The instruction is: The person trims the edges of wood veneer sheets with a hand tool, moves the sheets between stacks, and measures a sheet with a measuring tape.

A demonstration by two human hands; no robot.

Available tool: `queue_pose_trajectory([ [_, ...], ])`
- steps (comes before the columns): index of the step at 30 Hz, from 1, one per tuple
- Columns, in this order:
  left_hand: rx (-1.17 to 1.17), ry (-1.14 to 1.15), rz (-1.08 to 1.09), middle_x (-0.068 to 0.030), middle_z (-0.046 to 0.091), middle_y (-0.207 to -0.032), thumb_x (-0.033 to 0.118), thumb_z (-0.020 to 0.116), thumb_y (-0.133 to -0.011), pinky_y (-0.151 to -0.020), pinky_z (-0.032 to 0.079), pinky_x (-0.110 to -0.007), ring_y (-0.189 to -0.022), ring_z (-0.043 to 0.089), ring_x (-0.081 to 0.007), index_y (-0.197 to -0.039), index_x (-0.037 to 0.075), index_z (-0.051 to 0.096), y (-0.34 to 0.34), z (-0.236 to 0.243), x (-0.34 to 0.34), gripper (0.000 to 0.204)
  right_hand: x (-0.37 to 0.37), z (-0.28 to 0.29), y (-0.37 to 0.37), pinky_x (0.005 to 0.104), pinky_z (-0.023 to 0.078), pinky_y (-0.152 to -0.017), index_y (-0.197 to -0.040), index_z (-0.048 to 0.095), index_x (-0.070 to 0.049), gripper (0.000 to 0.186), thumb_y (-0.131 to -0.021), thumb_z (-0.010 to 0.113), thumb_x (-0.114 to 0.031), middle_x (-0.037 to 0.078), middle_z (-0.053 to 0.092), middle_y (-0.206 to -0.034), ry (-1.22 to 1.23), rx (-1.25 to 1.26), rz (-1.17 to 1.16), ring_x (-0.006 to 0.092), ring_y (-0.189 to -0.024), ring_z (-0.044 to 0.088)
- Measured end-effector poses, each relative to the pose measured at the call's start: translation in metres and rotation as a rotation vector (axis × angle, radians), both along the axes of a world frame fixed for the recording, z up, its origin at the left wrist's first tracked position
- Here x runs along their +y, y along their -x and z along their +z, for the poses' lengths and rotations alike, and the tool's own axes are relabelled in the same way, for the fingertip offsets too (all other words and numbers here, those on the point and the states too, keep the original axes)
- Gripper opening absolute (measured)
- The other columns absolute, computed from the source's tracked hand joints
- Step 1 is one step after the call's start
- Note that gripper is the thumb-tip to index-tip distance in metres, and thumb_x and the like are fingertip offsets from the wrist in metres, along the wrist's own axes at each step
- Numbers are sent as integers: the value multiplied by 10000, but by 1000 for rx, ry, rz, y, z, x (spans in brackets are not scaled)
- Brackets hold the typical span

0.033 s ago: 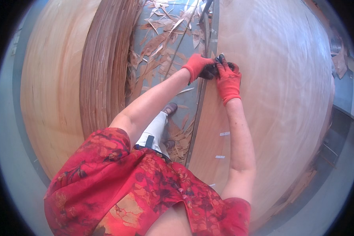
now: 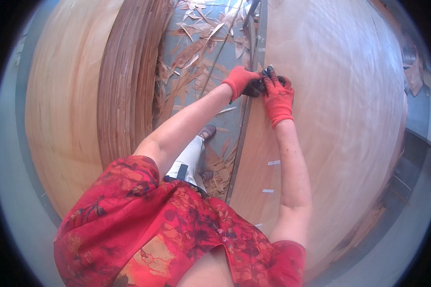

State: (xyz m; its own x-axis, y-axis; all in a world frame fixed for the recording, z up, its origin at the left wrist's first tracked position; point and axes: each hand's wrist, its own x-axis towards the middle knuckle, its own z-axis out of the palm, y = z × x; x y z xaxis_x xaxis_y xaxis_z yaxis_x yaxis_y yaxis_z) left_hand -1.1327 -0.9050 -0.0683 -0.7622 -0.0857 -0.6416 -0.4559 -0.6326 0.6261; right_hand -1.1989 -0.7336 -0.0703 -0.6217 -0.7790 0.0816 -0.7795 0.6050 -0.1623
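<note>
Both my hands wear red gloves with black palms and meet at the left edge of a broad pale wood veneer sheet (image 2: 340, 110). My left hand (image 2: 248, 83) is closed over the edge, its fingertips against the other hand. Beside it, my right hand (image 2: 277, 95) rests on the sheet, index and middle fingers pointing away from me and the rest bent. A scrap of something white shows by the fingertips, too small and covered to name. Nearer to me, short white tape strips (image 2: 273, 162) stick to the veneer along its left side.
To the left stands a tall stack of veneer sheets (image 2: 124, 91) with layered brown edges. Torn veneer scraps (image 2: 191, 52) litter the grey floor (image 2: 177, 103) between stack and work surface. A dark metal rail (image 2: 242, 129) runs along the sheet's left edge. My shoes (image 2: 207, 131) are on the floor below.
</note>
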Motion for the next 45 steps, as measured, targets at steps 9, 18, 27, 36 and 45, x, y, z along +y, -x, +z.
queue_pose_trajectory([
  [9,-29,-144,-95,-138,717,-788,309,711,-880,-519,554,-325,-568,674,-228,-943,-19,706,-7,-1,-10,334,-3,4,0,440,433,-962,-1239,666,-230,467,-781,717,-153,-11,526,-1450,-36,1,-7,318,-1212,488],
  [18,62,1142,-486,-156,706,-715,162,675,-802,-517,572,-364,-585,702,-224,-864,-64,682,28,-17,-35,235,-8,-2,-5,439,419,-945,-1265,653,-255,414,-860,654,-169,-13,539,-1441,14,64,11,300,-1193,499],
  [27,-5,496,-378,-115,704,-726,171,639,-908,-475,542,-300,-536,664,-185,-921,7,679,-35,32,-64,170,43,72,-17,415,419,-995,-1460,446,-113,735,-792,754,-129,88,525,-1447,465,-401,-286,324,-1219,447],
  [36,-42,95,-477,-128,702,-746,160,675,-896,-491,550,-302,-569,674,-191,-929,-4,670,-64,46,110,167,138,58,-153,333,440,-932,-1518,346,-87,699,-869,580,24,88,542,-1422,500,-209,-517,247,-1208,448],
  [45,-91,67,-642,-142,699,-738,277,650,-927,-490,562,-327,-562,677,-227,-913,-26,667,-60,25,126,304,146,17,-179,472,427,-947,-1423,504,-191,544,-896,571,-75,24,543,-1412,26,-109,-503,290,-1283,467],
])
